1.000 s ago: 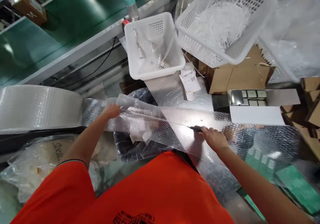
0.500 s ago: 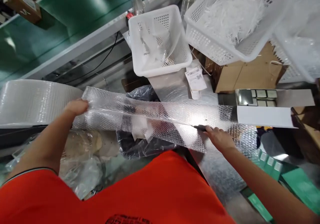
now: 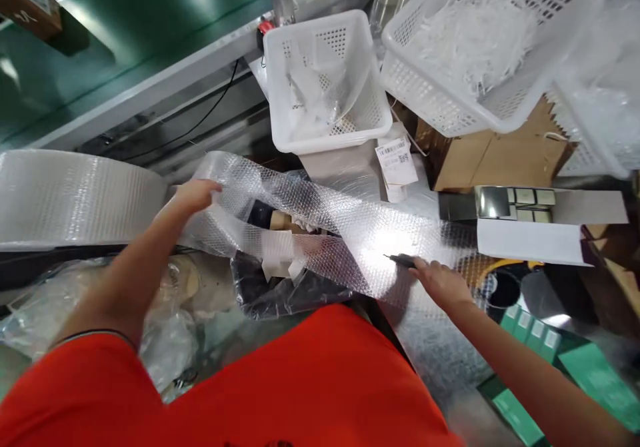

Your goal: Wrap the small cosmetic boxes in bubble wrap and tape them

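A strip of clear bubble wrap stretches from the large roll across the metal table. Its left part is slit lengthwise into two bands with a gap between them. My left hand is closed on the wrap near the roll, fingers pinching its edge. In my right hand is a thin black knife, its tip pointing left over the glossy wrap. Beneath the gap, a dark plastic bag holds items I can only partly make out, one of them a white paper piece.
A white basket with plastic pieces stands behind the wrap, beside a larger basket of white shreds. Paper labels lie on the table. An open white box and green boxes are at right; a green conveyor runs behind.
My left hand has moved right, carrying the bubble wrap with it. The slit has spread into a wide gap, uncovering the bag's contents. My right hand with the knife has stayed almost in place.
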Demonstrator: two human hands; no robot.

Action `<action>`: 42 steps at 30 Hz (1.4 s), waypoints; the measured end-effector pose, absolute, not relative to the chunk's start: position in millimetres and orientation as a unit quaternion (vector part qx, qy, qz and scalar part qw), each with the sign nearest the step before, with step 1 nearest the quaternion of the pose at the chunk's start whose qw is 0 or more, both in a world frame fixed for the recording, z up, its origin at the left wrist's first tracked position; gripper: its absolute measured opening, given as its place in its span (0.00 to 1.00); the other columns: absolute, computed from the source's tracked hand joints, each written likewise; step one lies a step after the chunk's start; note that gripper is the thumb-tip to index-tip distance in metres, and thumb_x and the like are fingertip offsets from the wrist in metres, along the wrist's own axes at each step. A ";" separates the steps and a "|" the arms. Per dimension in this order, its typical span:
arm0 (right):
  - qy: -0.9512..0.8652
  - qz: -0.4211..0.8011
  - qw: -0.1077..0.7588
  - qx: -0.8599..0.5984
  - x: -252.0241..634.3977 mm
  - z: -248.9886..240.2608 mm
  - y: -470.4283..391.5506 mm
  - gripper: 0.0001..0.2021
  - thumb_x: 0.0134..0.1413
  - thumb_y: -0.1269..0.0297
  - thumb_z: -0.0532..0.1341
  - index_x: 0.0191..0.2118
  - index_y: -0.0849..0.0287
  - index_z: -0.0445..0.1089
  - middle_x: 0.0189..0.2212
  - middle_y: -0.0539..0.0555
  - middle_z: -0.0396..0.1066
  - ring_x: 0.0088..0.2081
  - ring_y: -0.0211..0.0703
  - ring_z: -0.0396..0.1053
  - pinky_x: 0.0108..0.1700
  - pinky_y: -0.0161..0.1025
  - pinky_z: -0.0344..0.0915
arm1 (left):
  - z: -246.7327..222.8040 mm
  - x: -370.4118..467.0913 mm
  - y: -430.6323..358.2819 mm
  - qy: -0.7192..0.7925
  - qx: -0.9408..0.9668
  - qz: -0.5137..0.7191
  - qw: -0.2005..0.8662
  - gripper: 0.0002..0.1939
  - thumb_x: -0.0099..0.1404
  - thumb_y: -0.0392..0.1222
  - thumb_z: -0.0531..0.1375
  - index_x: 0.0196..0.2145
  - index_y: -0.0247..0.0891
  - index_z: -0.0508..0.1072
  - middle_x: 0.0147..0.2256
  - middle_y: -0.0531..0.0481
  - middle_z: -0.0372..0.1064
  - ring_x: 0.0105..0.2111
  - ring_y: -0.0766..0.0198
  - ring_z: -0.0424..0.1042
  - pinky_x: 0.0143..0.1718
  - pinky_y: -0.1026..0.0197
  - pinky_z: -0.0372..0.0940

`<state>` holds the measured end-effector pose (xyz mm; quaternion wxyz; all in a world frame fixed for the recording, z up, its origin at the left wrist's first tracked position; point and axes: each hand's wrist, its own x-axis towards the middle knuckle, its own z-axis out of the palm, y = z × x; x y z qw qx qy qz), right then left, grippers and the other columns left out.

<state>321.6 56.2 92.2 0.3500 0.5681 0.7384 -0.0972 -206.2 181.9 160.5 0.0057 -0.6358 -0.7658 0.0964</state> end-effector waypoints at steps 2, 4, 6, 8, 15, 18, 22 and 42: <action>0.743 -0.091 0.345 0.566 321.6 92.6 56.6 0.20 0.71 0.56 0.45 0.53 0.60 0.67 0.37 0.65 0.74 0.37 0.54 0.76 0.31 0.37 0.59 | 149.0 -161.7 180.8 -0.733 -0.665 0.134 -0.059 0.11 0.65 0.28 0.54 0.39 0.32 0.76 0.38 0.49 0.75 0.41 0.62 0.70 0.43 0.62 0.63; 0.748 -0.090 0.337 0.564 321.3 93.7 57.5 0.19 0.71 0.56 0.46 0.52 0.61 0.68 0.35 0.64 0.74 0.36 0.54 0.76 0.31 0.37 0.59 | 132.4 -87.3 162.1 -0.657 -0.738 0.109 -0.110 0.15 0.67 0.29 0.52 0.46 0.31 0.76 0.47 0.41 0.75 0.44 0.57 0.72 0.46 0.58 0.65; 0.749 -0.096 0.334 0.565 320.6 95.3 58.4 0.18 0.70 0.56 0.47 0.51 0.60 0.68 0.35 0.63 0.74 0.35 0.53 0.76 0.31 0.38 0.59 | 112.9 -0.7 129.5 -0.601 -0.783 0.084 -0.136 0.19 0.70 0.38 0.54 0.57 0.37 0.72 0.60 0.44 0.67 0.54 0.57 0.69 0.54 0.57 0.64; 0.743 -0.104 0.338 0.568 319.7 97.0 59.0 0.17 0.70 0.56 0.48 0.51 0.59 0.68 0.35 0.63 0.75 0.35 0.53 0.76 0.32 0.37 0.59 | 92.6 74.8 94.8 -0.529 -0.834 0.040 -0.151 0.37 0.65 0.55 0.61 0.66 0.35 0.62 0.68 0.39 0.53 0.66 0.47 0.55 0.65 0.47 0.55; 0.743 -0.109 0.334 0.570 317.5 103.3 60.7 0.18 0.70 0.56 0.48 0.50 0.59 0.70 0.36 0.64 0.75 0.37 0.53 0.77 0.33 0.37 0.60 | 33.8 145.2 58.4 -0.515 -0.830 0.035 -0.213 0.51 0.62 0.67 0.60 0.71 0.36 0.48 0.72 0.40 0.37 0.72 0.45 0.37 0.69 0.32 0.39; 0.739 -0.116 0.336 0.572 316.6 105.4 60.4 0.19 0.70 0.55 0.47 0.51 0.60 0.69 0.37 0.64 0.75 0.38 0.53 0.77 0.33 0.38 0.61 | 22.7 137.7 61.9 -0.519 -0.824 0.029 -0.224 0.52 0.62 0.67 0.59 0.72 0.38 0.45 0.72 0.41 0.37 0.72 0.43 0.36 0.68 0.30 0.36; 0.732 -0.124 0.327 0.585 315.1 106.1 57.6 0.19 0.70 0.56 0.47 0.52 0.59 0.68 0.37 0.64 0.75 0.38 0.52 0.77 0.34 0.38 0.62 | 19.5 134.7 60.8 -0.515 -0.828 0.032 -0.220 0.53 0.60 0.67 0.60 0.72 0.40 0.43 0.72 0.41 0.38 0.72 0.41 0.35 0.68 0.28 0.34; 0.728 -0.160 0.304 0.594 321.7 100.2 57.7 0.18 0.70 0.56 0.47 0.52 0.58 0.69 0.39 0.64 0.75 0.40 0.52 0.76 0.36 0.39 0.63 | 28.7 103.2 40.3 -0.816 -0.522 -0.162 -0.191 0.29 0.66 0.45 0.59 0.61 0.35 0.60 0.56 0.32 0.63 0.57 0.44 0.64 0.58 0.41 0.59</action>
